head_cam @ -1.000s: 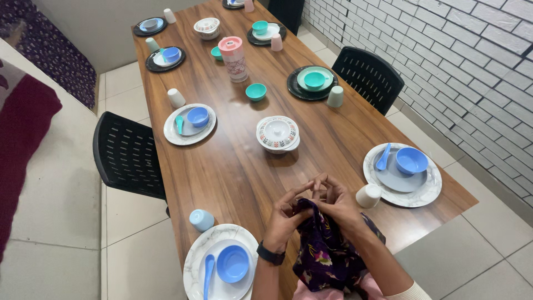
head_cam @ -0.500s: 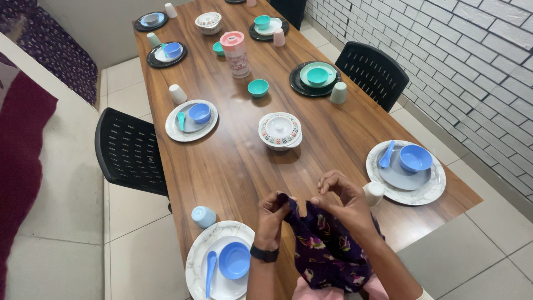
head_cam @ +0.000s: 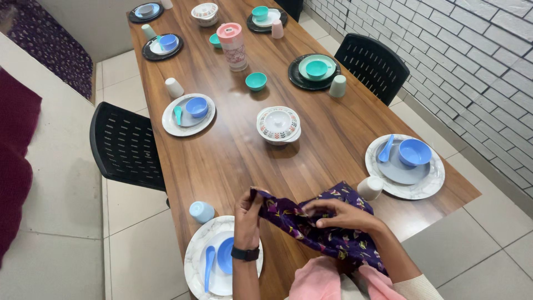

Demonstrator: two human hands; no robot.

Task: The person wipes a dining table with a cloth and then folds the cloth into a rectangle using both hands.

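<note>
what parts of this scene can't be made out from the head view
- Blue bowl on the near marbled plate: partly hidden by the left hand and its wrist.
- Near marbled plate: lower rim cut off by the bottom edge.
- Purple floral cloth: its lower part is covered by the right hand and a pink garment.
- White lidded dish: contents hidden by its lid.
- Far place settings: too small and clipped by the top edge.
</note>
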